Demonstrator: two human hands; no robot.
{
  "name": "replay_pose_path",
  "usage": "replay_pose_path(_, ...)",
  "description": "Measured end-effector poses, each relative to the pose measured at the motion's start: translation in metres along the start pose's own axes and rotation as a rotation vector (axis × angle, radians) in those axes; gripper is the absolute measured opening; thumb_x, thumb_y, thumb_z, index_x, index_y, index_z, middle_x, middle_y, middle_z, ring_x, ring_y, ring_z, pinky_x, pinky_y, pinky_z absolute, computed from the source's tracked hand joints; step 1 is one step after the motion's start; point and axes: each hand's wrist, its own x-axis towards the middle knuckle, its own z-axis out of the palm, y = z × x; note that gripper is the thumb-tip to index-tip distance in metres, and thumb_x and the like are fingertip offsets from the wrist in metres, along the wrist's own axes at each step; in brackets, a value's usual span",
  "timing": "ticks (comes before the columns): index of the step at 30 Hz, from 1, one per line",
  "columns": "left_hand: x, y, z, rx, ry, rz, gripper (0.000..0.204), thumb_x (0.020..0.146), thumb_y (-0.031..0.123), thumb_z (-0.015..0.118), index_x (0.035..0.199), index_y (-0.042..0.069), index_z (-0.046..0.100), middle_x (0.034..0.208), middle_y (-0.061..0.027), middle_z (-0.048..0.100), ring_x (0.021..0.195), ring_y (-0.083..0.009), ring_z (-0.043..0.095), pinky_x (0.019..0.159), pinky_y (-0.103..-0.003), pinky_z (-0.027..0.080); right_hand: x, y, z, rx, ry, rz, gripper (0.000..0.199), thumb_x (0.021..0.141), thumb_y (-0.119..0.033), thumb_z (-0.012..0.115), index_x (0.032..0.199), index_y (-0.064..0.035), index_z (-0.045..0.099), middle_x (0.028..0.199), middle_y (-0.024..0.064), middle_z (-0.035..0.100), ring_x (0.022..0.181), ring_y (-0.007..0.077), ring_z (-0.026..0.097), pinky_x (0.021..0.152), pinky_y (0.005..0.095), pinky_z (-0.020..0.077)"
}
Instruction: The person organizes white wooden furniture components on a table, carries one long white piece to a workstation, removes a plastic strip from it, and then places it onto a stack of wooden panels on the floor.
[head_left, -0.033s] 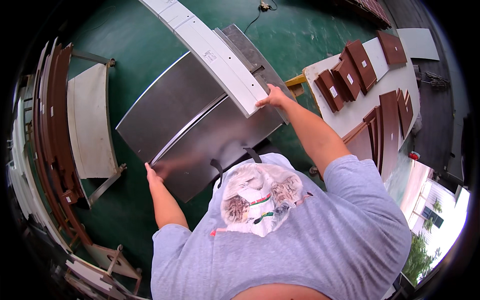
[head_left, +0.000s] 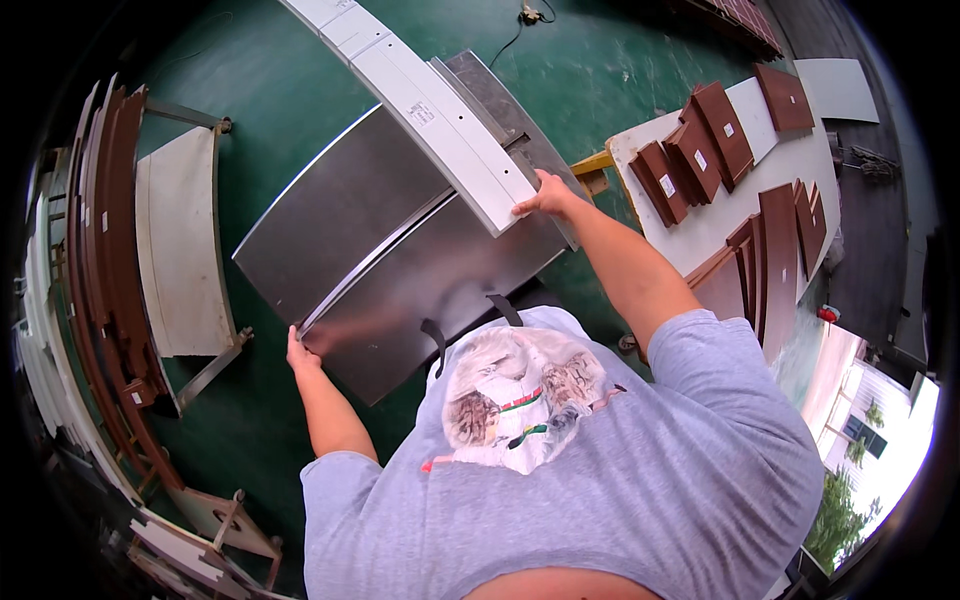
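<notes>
My left hand (head_left: pixel 303 348) is at the near left end of a narrow, light-edged strip (head_left: pixel 375 258), its fingers closed around that end. The strip runs diagonally across a grey metal worktop (head_left: pixel 350 190), and its far end passes under a long white beam (head_left: pixel 440 125). Whether the strip is loose or lies in a gap between the metal plates I cannot tell. At the beam's near right end, my right hand (head_left: pixel 545 195) grips the corner, thumb on the front face and fingers behind. The beam bears a printed label and several small dark holes.
On the right, a pale table (head_left: pixel 650 135) carries several reddish-brown panels (head_left: pixel 720 125). A rack of long brown and white boards (head_left: pixel 110 230) lines the left, beside a pale panel on a metal stand (head_left: pixel 180 245). A cable (head_left: pixel 515 35) lies on the green floor.
My left hand has shifted very slightly left at the strip's end. My right hand, the beam and the worktop look the same.
</notes>
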Motion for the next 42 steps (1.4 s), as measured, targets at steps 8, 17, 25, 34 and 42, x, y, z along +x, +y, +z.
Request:
replay_pose_path(8, -0.235, -0.039, 0.289, 0.014, -0.817, 0.639, 0.059, 0.102, 0.019, 0.057, 0.154, 0.002, 0.033, 0.139, -0.0182, 0.058, 0.137, -0.0277, 0.047, 0.118, -0.041, 0.030, 0.011, 0.029, -0.007, -0.074, -0.030, 0.060, 0.139, 0.042, -0.051, 0.100, 0.156, -0.0144, 0.029, 0.152, 0.0227, 0.037, 0.140, 0.0439, 0.036, 0.114, 0.0515, 0.0351)
replay_pose_path(17, -0.335, -0.180, 0.438, 1.343, -0.310, 1.434, 0.046, 0.100, 0.036, 0.049, 0.144, 0.025, 0.051, 0.164, -0.0101, 0.028, 0.153, -0.0337, 0.017, 0.123, -0.057, 0.004, -0.015, 0.003, -0.002, -0.232, 0.033, 0.022, 0.120, 0.047, -0.055, 0.095, 0.142, -0.0061, 0.042, 0.140, 0.0200, 0.047, 0.133, 0.0400, 0.045, 0.108, 0.0498, 0.0418)
replay_pose_path(25, -0.339, -0.191, 0.418, 1.320, -0.259, 1.575, 0.054, 0.088, 0.040, 0.063, 0.140, 0.027, 0.056, 0.166, -0.0075, 0.021, 0.154, -0.0319, 0.016, 0.123, -0.057, 0.008, -0.045, -0.039, -0.059, -0.675, 0.281, -1.389, 0.041, 0.083, -0.018, 0.064, 0.120, -0.0045, 0.053, 0.127, 0.0154, 0.057, 0.129, 0.0306, 0.051, 0.120, 0.0483, 0.0258)
replay_pose_path(34, -0.359, -0.169, 0.429, 1.447, -0.297, 1.451, 0.062, 0.077, 0.035, 0.076, 0.135, 0.026, 0.058, 0.161, -0.0088, 0.030, 0.151, -0.0316, 0.023, 0.123, -0.054, 0.013, 0.038, 0.054, -0.295, -1.256, 0.131, -1.004, 0.007, 0.081, -0.009, 0.060, 0.079, -0.0126, 0.066, 0.078, 0.0032, 0.069, 0.087, 0.0237, 0.071, 0.121, 0.0523, 0.0247)
replay_pose_path(42, -0.360, -0.172, 0.432, 1.440, -0.223, 1.521, 0.055, 0.086, 0.036, 0.065, 0.139, 0.025, 0.056, 0.163, -0.0079, 0.027, 0.152, -0.0322, 0.020, 0.123, -0.054, 0.010, -0.101, 0.223, -0.706, -1.463, 0.568, -0.204, 0.020, 0.096, -0.014, 0.045, 0.106, -0.0045, 0.060, 0.105, 0.0178, 0.066, 0.111, 0.0365, 0.060, 0.110, 0.0475, 0.0377)
